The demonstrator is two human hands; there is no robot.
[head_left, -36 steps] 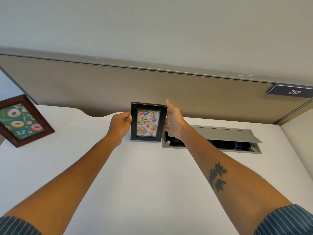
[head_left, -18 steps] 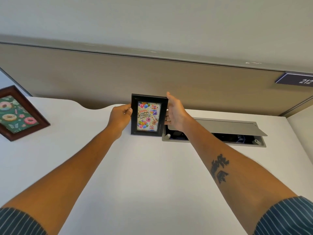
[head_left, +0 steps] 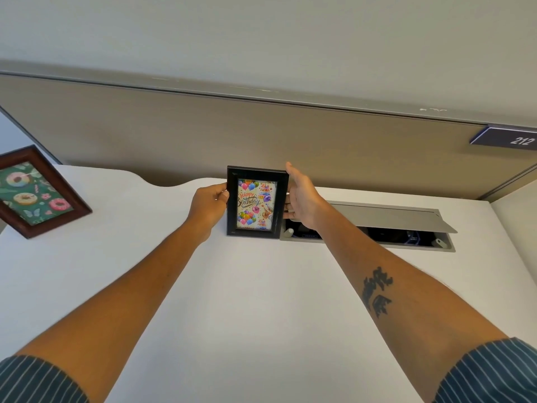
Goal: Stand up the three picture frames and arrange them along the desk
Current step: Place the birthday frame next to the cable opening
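A black picture frame with a "Happy Birthday" balloon picture stands upright at the back of the white desk, its bottom edge on the surface. My left hand grips its left edge with curled fingers. My right hand lies flat against its right edge, fingers reaching behind the frame. A brown wooden frame with a donut picture on green stands tilted at the far left. No third frame is in view.
A grey cable hatch with its lid propped open is sunk in the desk just right of the black frame. A tan partition panel runs along the desk's back edge, with a "212" sign at the right.
The black frame and both hands hold almost the same place on the desk. The view has shifted slightly, so the brown frame shows more fully at the left.
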